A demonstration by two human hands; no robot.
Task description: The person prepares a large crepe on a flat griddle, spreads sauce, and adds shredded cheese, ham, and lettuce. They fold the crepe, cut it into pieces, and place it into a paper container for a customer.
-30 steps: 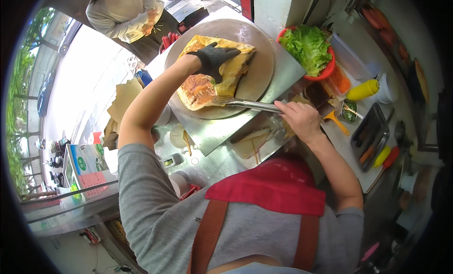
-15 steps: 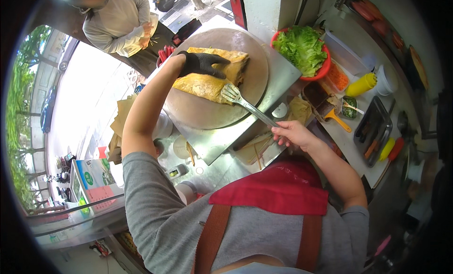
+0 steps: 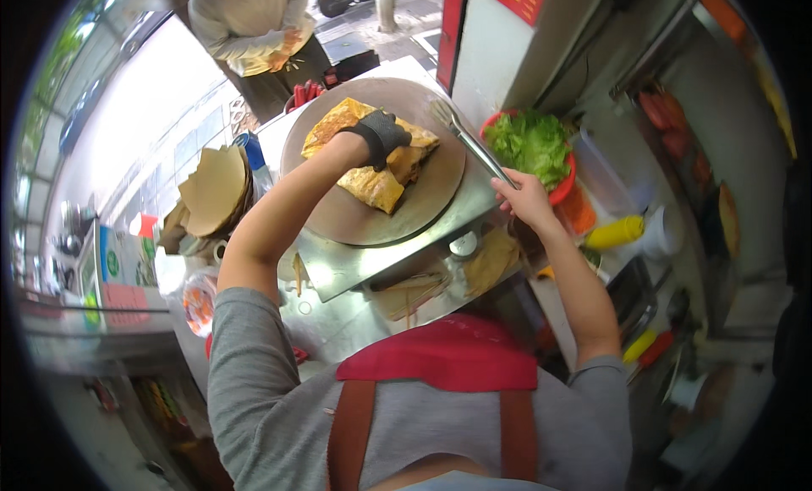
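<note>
A golden folded crepe lies on the round griddle, its brown filling showing along the right side. My left hand, in a black glove, is closed over the middle of the crepe, with the fingertips partly hidden. In my right hand are long metal tongs, gripped near the handle end. Their slotted tip is above the griddle's upper right rim, apart from the crepe.
Right of the griddle sit a red bowl of lettuce, shredded orange food and a yellow squeeze bottle. Brown paper bags stand at left. Across the counter, a person stands near the red sausages.
My left hand has gone from lying spread on the crepe to curling over it, and the crepe has turned. The tongs have moved off the crepe, up and right. The view has shifted.
</note>
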